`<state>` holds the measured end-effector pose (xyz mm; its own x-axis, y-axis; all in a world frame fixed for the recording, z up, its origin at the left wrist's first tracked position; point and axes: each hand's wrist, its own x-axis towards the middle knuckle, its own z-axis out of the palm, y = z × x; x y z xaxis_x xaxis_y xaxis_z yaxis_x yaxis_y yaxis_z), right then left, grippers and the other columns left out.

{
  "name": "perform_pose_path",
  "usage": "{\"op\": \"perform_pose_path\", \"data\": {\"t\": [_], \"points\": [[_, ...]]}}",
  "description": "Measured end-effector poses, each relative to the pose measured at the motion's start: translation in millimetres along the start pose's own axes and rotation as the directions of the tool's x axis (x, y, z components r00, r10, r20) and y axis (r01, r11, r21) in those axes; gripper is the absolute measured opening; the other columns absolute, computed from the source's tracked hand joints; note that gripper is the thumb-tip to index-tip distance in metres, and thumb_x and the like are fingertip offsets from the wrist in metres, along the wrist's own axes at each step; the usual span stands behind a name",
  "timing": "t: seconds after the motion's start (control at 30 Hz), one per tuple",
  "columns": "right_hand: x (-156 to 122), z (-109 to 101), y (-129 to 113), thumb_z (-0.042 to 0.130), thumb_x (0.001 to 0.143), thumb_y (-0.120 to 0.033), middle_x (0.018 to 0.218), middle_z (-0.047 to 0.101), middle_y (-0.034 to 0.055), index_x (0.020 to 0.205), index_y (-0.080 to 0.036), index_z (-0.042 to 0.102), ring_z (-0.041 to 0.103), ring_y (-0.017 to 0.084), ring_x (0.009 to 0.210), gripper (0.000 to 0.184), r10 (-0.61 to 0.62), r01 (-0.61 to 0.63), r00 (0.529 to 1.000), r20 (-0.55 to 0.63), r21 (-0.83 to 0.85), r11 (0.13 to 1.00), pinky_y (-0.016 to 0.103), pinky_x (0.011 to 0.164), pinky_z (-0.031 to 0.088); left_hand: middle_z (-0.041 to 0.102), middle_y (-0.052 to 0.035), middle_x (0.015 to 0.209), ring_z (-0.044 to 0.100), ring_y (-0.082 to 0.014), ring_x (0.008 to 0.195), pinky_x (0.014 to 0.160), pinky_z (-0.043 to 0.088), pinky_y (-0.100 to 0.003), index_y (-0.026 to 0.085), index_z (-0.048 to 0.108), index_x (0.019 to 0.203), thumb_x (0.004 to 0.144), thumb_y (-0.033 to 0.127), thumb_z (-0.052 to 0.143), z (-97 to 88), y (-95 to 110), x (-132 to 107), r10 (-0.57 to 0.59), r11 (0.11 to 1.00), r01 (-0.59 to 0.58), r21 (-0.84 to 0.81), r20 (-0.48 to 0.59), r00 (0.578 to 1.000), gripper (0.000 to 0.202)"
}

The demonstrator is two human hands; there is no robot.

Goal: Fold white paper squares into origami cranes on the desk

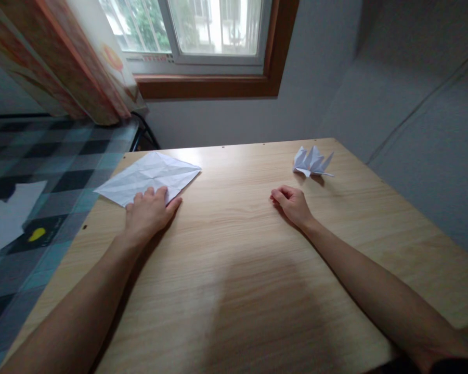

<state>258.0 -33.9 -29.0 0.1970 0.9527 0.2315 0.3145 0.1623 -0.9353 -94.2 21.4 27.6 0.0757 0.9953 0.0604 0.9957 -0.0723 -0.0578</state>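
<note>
A creased white square of paper (150,175) lies flat at the far left of the wooden table (237,249). My left hand (150,210) rests palm down with its fingers together, the fingertips lying on the paper's near corner. My right hand (292,203) rests on the table right of centre, its fingers curled loosely inward with nothing seen in them. A folded white paper figure (312,162) with several pointed flaps stands on the table a short way beyond my right hand, apart from it.
A bed with a grey and black checked cover (42,166) runs along the table's left edge, with a white sheet (3,218) on it. A window (203,31) and patterned curtain (78,67) stand behind. Grey walls close the back and right.
</note>
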Motion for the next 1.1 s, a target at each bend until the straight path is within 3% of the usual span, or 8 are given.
{"op": "perform_pose_path", "data": {"t": [0.27,0.43,0.6,0.7,0.77,0.87,0.97,1.1], "points": [[-0.4,-2.2,-2.2,0.06,0.086,-0.044,0.068,0.065,0.0013,0.069,-0.019,0.065,0.057,0.014,0.061,0.031,-0.011,0.011,1.0,-0.001,-0.045,0.999,0.027,0.059,0.045,0.071,-0.0243,0.099,0.069,-0.0387,0.088,0.072,0.05,-0.045,0.01,0.069,0.103,0.098,0.034,0.029,-19.3,5.7,-5.5,-0.003,0.994,0.001,0.107,0.024,1.0,0.047],[-1.0,-1.3,-3.5,0.062,0.083,-0.044,0.067,0.064,0.0009,0.069,-0.019,0.065,0.057,0.014,0.06,0.029,0.005,-0.006,0.999,-0.048,-0.008,1.0,0.026,0.056,0.044,0.07,-0.0204,0.094,0.068,-0.0365,0.083,0.064,0.047,-0.04,0.01,0.068,0.102,0.098,0.03,0.029,-33.6,8.9,-12.4,-0.008,0.987,0.046,0.156,-0.233,0.972,0.044],[1.3,0.6,-8.2,0.063,0.081,-0.041,0.07,0.062,-0.0005,0.076,-0.02,0.062,0.056,0.014,0.063,0.022,0.017,0.004,0.962,-0.271,0.077,0.997,0.026,0.06,0.045,0.071,-0.0141,0.085,0.068,-0.0312,0.085,0.064,0.045,-0.036,0.016,0.07,0.088,0.097,0.022,0.036,-44.6,52.7,-47.0,0.342,0.939,-0.321,0.127,-0.211,0.916,0.036],[2.2,0.8,-8.8,0.063,0.081,-0.043,0.077,0.061,-0.0005,0.084,-0.021,0.061,0.057,0.014,0.068,0.023,0.007,0.025,0.931,-0.364,0.084,0.996,0.027,0.064,0.047,0.071,-0.0101,0.08,0.069,-0.0257,0.076,0.062,0.047,-0.033,0.017,0.071,0.092,0.095,0.022,0.044,-43.3,89.9,-76.2,0.52,0.827,-0.539,-0.157,-0.148,0.841,0.028],[1.8,0.7,-7.8,0.063,0.081,-0.044,0.081,0.062,0.0003,0.088,-0.021,0.061,0.059,0.016,0.073,0.025,-0.008,0.032,0.931,-0.366,0.06,0.998,0.028,0.068,0.048,0.074,-0.0082,0.088,0.068,-0.0216,0.069,0.062,0.05,-0.032,0.018,0.067,0.114,0.093,0.037,0.056,-41.6,104.8,-87.2,0.619,0.657,-0.609,-0.444,-0.144,0.772,0.031],[0.1,-0.6,-6.7,0.06,0.084,-0.045,0.085,0.064,0.0019,0.091,-0.021,0.061,0.061,0.017,0.078,0.025,-0.036,0.043,0.937,-0.348,0.013,0.999,0.031,0.072,0.05,0.074,-0.0083,0.11,0.071,-0.0224,0.093,0.082,0.055,-0.035,0.022,0.06,0.13,0.095,0.047,0.054,-35.3,103.9,-80.9,0.681,0.475,-0.635,-0.609,-0.202,0.703,0.043],[-1.6,-3.8,-10.5,0.056,0.088,-0.044,0.093,0.067,0.0062,0.094,-0.021,0.062,0.063,0.021,0.086,0.024,-0.16,0.119,0.932,-0.326,-0.144,0.982,0.036,0.08,0.051,0.059,-0.0098,0.141,0.051,-0.0305,0.135,0.111,0.039,-0.05,0.024,0.061,0.131,0.094,0.05,0.053,-19.1,87.3,-57.9,0.711,0.544,-0.72,-0.432,-0.218,0.668,0.046],[-8.5,-0.7,-24.2,0.048,0.094,-0.042,0.114,0.067,0.0131,0.107,-0.02,0.065,0.058,0.03,0.115,0.031,-0.43,0.322,0.893,-0.132,-0.48,0.816,0.05,0.106,0.041,0.038,-0.0071,0.158,0.031,-0.0338,0.148,0.118,0.023,-0.059,0.029,0.045,0.147,0.093,0.055,0.052,7.6,76.1,-42.1,0.757,0.634,-0.726,-0.267,0.018,0.654,0.06]]}}
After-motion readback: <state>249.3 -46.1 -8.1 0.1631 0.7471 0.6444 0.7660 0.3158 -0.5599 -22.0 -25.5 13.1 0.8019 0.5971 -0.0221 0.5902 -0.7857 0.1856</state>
